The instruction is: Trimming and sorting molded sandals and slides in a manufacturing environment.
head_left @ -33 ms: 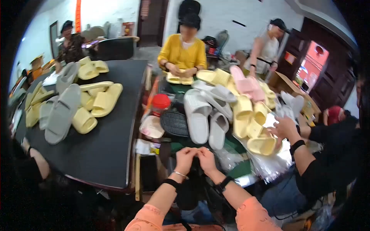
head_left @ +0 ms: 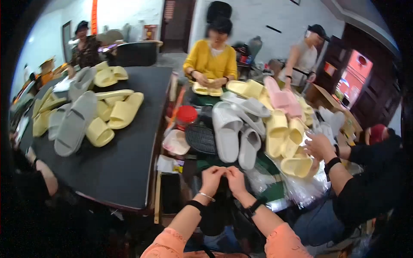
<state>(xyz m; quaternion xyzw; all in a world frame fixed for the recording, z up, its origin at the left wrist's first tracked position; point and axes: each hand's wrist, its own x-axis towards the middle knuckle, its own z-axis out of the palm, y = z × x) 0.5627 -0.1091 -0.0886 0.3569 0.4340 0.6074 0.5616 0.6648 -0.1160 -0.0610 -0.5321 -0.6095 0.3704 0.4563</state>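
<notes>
My left hand (head_left: 211,179) and my right hand (head_left: 235,181) meet fingertip to fingertip at the near edge of the work table. Both are closed in a pinch; whatever lies between the fingers is too small to make out. Just beyond them are two grey slides, a larger one (head_left: 226,135) and a smaller one (head_left: 248,148). To their left lies a black slide (head_left: 200,138), sole up. Yellow slides (head_left: 276,129) and a pink slide (head_left: 277,93) are heaped farther right.
Clear plastic bags (head_left: 303,191) lie at the right, beside a co-worker's hand (head_left: 319,146). A red-lidded jar (head_left: 186,116) stands left of the grey slides. On the left, a black table (head_left: 124,172) bears grey and yellow slides. A person in yellow (head_left: 211,60) handles slides opposite.
The whole scene sits slightly farther right in the picture. My hands stay pinched together, and the co-worker's hand at the right remains by the yellow slides.
</notes>
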